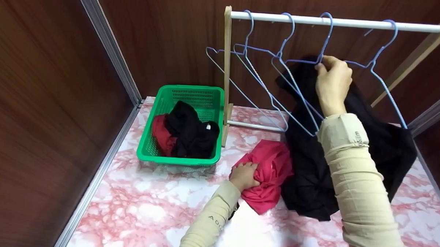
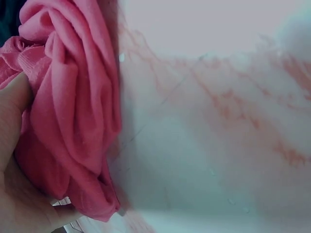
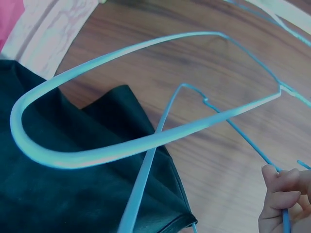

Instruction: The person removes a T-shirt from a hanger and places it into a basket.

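Observation:
My right hand (image 1: 334, 81) is raised to the rack and pinches a blue wire hanger (image 1: 326, 43) just below its hook. In the right wrist view, its thumb and fingers close round the hanger's wire (image 3: 285, 221). A large black garment (image 1: 310, 170) hangs behind and below this hand, its lower part reaching the floor. Lower down, my left hand (image 1: 244, 176) grips a bunched pink garment (image 1: 267, 169) on the floor. The left wrist view shows the pink cloth (image 2: 73, 107) in folds between thumb and fingers. Part of the black garment is hidden by my right forearm.
Other blue hangers (image 1: 292, 27) hang from the white rail (image 1: 267, 17) of a wooden-sided rack. A green basket (image 1: 178, 160) left of it holds black clothing (image 1: 190, 133) and red clothing (image 1: 163, 132). Dark wood panels (image 1: 52, 95) enclose the pink-and-white marbled floor (image 1: 147, 208).

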Action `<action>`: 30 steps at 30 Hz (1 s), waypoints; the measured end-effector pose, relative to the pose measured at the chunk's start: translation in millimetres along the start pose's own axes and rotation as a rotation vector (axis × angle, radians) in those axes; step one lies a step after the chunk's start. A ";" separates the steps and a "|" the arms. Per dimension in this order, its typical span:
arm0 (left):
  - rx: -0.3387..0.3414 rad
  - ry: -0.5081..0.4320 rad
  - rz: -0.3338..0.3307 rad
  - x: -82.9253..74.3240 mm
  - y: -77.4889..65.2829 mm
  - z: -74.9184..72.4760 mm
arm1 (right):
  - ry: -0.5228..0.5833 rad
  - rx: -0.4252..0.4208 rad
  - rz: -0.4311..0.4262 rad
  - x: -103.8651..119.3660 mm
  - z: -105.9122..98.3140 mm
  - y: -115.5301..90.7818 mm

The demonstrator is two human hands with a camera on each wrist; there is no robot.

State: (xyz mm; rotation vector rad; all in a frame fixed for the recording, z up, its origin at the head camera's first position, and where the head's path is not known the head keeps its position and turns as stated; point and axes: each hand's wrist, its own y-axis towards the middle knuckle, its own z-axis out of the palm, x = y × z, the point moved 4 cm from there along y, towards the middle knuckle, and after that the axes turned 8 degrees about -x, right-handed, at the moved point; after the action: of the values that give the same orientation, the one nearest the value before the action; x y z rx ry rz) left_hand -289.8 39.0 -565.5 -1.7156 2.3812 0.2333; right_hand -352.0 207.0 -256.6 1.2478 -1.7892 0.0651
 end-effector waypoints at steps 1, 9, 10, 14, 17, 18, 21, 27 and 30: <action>-0.003 0.002 0.002 -0.4 -0.1 0.0 | 0.003 0.000 -0.004 0.2 0.5 -0.4; -0.023 0.019 0.018 -4.5 -0.8 -1.4 | 0.012 0.009 -0.022 -0.5 5.1 -1.9; -0.023 0.021 0.018 -4.9 -0.8 -1.2 | 0.012 0.009 -0.021 -0.9 5.6 -1.9; -0.030 0.024 0.024 -6.8 0.2 -1.0 | 0.020 0.022 -0.016 -2.1 7.2 -2.1; -0.052 0.032 0.051 -8.9 0.9 -1.4 | 0.032 0.035 -0.026 -1.8 7.5 -3.2; -0.068 0.033 0.065 -9.5 0.9 -1.5 | 0.036 0.038 -0.030 -1.9 7.7 -3.3; -0.100 0.031 0.086 -10.3 1.5 0.0 | 0.039 0.048 -0.045 -1.6 8.6 -4.1; -0.137 0.046 0.068 -15.3 -0.1 5.5 | 0.039 0.111 -0.031 -4.7 12.8 -7.3; -0.172 0.060 0.069 -17.4 -2.4 6.4 | 0.039 0.129 -0.023 -10.0 14.0 -8.6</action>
State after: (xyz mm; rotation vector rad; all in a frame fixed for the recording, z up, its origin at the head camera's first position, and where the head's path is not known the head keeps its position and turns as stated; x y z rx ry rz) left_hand -281.8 55.8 -567.3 -1.7365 2.5328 0.4139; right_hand -353.9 202.9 -275.2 1.3492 -1.7598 0.1935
